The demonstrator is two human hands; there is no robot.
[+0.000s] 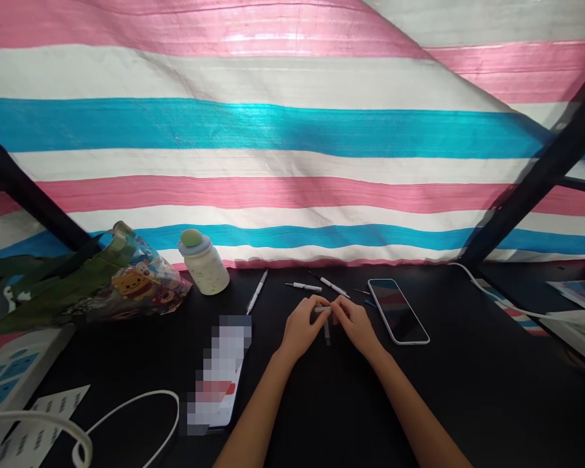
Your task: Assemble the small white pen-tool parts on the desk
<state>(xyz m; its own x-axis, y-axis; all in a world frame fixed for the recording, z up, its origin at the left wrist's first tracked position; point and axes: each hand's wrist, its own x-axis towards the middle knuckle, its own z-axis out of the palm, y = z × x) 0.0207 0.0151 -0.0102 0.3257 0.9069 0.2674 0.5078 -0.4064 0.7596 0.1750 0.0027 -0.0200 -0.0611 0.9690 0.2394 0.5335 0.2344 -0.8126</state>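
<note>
My left hand [302, 327] and my right hand [353, 323] meet over the middle of the black table. Both have their fingers closed around a slim pale tube [323, 309], which looks like part of a pen; the fingers hide much of it. Below it, between the hands, lies a short grey translucent piece [327, 334]. Just beyond the fingertips are a white pen [307, 286] with a thin tip showing and another white pen [335, 286] with a dark thin end. By my right hand is a small blue piece [370, 303], near a thin dark rod [361, 291].
A white-edged phone [398, 312] lies to the right. On the left are a blurred-out phone [219, 377], a white pen [257, 292], a bottle [205, 263], a printed bag [136, 279], a power strip [24, 364] and a looped white cable [175, 416]. A striped sheet [292, 130] hangs behind.
</note>
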